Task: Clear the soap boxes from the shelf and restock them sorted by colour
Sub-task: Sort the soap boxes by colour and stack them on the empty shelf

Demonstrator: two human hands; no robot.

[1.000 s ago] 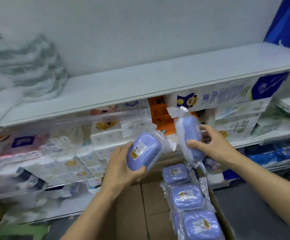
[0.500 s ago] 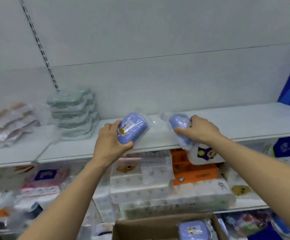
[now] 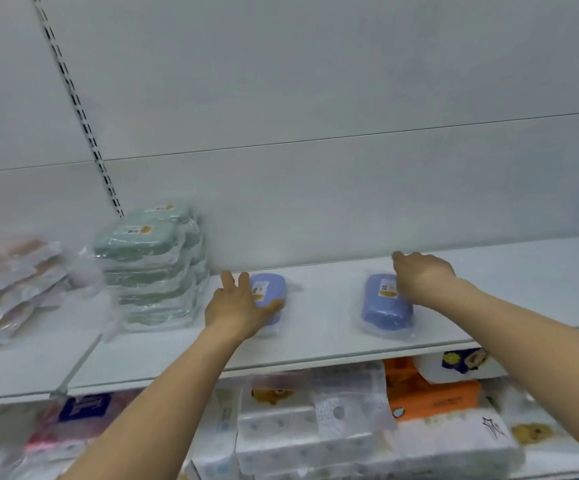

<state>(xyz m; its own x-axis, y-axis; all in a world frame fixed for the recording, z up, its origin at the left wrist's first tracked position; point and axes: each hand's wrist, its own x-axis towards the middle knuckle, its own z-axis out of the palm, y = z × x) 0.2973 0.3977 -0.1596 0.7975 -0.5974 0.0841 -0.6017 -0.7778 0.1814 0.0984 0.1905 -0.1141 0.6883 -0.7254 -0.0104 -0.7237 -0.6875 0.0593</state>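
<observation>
Colours on the white shelf
Two blue soap boxes, a green stack at left, orange packs below

Two bare forearms, left grip and right grip, sleeveless, unadorned

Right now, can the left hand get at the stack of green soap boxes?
Probably yes: the left hand rests on a blue soap box just right of the green stack, with only bare shelf between.

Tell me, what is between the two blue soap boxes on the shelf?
Nothing. In the head view, only bare white shelf lies between the left blue soap box and the right blue soap box.
</observation>
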